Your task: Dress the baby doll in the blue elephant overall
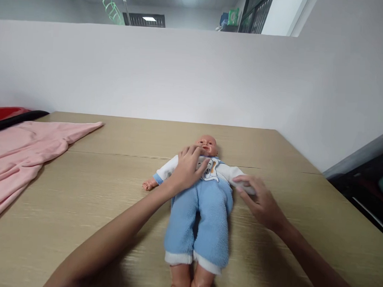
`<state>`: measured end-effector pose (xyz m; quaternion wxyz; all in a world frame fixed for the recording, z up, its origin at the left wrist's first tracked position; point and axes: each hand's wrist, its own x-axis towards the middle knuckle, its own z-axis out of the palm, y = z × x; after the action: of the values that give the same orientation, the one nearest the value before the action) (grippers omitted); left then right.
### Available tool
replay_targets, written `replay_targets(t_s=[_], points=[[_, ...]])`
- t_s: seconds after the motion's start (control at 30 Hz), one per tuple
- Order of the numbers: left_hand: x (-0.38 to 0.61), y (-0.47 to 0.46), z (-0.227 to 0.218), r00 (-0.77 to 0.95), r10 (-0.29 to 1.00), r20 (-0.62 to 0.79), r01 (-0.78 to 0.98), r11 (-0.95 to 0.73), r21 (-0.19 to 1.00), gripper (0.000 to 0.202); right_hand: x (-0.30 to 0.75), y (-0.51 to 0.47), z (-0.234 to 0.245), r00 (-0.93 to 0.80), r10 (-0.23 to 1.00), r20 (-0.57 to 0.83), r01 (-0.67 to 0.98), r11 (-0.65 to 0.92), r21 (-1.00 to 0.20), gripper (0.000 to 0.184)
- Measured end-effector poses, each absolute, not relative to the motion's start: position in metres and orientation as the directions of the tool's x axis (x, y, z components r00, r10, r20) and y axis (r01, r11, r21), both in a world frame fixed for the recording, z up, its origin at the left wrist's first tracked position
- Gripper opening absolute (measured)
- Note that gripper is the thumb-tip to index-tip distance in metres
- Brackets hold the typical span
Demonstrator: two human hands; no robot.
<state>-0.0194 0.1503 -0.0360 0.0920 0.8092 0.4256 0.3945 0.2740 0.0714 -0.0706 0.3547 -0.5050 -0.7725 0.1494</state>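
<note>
A baby doll [204, 204] in a blue fleece romper with white sleeves lies on its back on the wooden table [274, 156], head pointing away from me. My left hand [187, 168] rests on the doll's chest and shoulder, its fingers bent near the chin. My right hand [259, 200] lies over the doll's right-side sleeve and arm, fingers curled around the white cuff; motion blurs it a little.
A pink cloth [20, 151] lies crumpled on the table's left side, beside a red and black object [7, 114]. A white partition wall [182, 74] stands right behind the table. Dark furniture [369, 187] sits off the right edge.
</note>
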Motion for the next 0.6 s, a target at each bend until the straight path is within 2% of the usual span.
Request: replay_targets(t_s=[0.1, 0.2, 0.3, 0.37, 0.43, 0.6], points=[[-0.049, 0.126, -0.054, 0.300, 0.775, 0.556, 0.502, -0.624, 0.599, 0.025, 0.252, 0.081, -0.077, -0.289, 0.930, 0.225, 0.545, 0.353, -0.761, 0.031], [-0.080, 0.109, -0.079, 0.283, 0.860, 0.424, 0.427, -0.509, 0.748, 0.029, 0.247, 0.097, -0.085, -0.332, 0.935, 0.128, 0.438, 0.273, -0.856, 0.037], [-0.102, 0.105, -0.097, 0.337, 0.899, 0.281, 0.408, -0.408, 0.817, 0.033, 0.247, 0.108, -0.093, -0.319, 0.946, 0.056, 0.182, 0.119, -0.976, 0.039], [-0.111, 0.108, -0.102, 0.357, 0.908, 0.218, 0.394, -0.358, 0.846, 0.036, 0.245, 0.110, -0.100, -0.270, 0.963, 0.027, -0.035, 0.019, -0.999, 0.038], [-0.115, 0.113, -0.103, 0.387, 0.907, 0.168, 0.332, -0.306, 0.892, 0.037, 0.243, 0.111, -0.109, -0.219, 0.976, 0.010, -0.162, -0.026, -0.986, 0.038], [-0.118, 0.120, -0.102, 0.443, 0.888, 0.124, 0.122, -0.196, 0.973, 0.031, 0.239, 0.111, -0.123, -0.161, 0.987, -0.001, -0.194, -0.032, -0.980, 0.036]])
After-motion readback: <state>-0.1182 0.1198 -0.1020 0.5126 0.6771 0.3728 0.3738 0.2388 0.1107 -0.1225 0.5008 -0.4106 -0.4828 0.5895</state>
